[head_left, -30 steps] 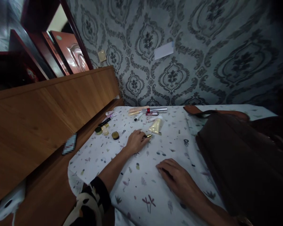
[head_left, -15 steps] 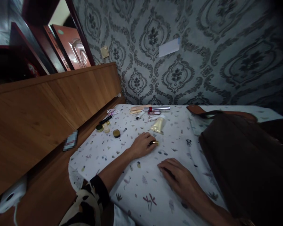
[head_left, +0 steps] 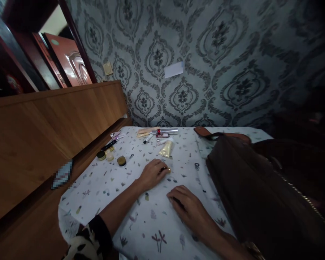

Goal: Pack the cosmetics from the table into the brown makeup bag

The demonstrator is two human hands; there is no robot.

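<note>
My left hand (head_left: pixel 153 174) rests on the patterned white cloth (head_left: pixel 135 216), its fingers closed round a small black and gold tube (head_left: pixel 168 170), probably a lipstick. Only the shiny gold end pokes out past the thumb side. Closer to me, my right hand (head_left: pixel 188 205) lies on the cloth with curled fingers. A dark strip shows between its thumb and fingers; whether that is an object or shadow I cannot make out. Just beyond my left hand is a cream-coloured squeeze tube (head_left: pixel 166 148). A small round jar (head_left: pixel 121 160) stands left of it.
Brushes (head_left: pixel 147 139), a silver and red tube (head_left: pixel 168 131) and other cosmetics lie toward the wall. A dark-lidded jar (head_left: pixel 100 155) and a black tube (head_left: pixel 108 145) sit at the left. The large brown bag (head_left: pixel 238 180) fills the right. A wooden panel (head_left: pixel 56 122) borders the left.
The view has turned slightly to the right, so everything sits further left and more of the bag shows. Both hands keep nearly the same pose on the cloth.
</note>
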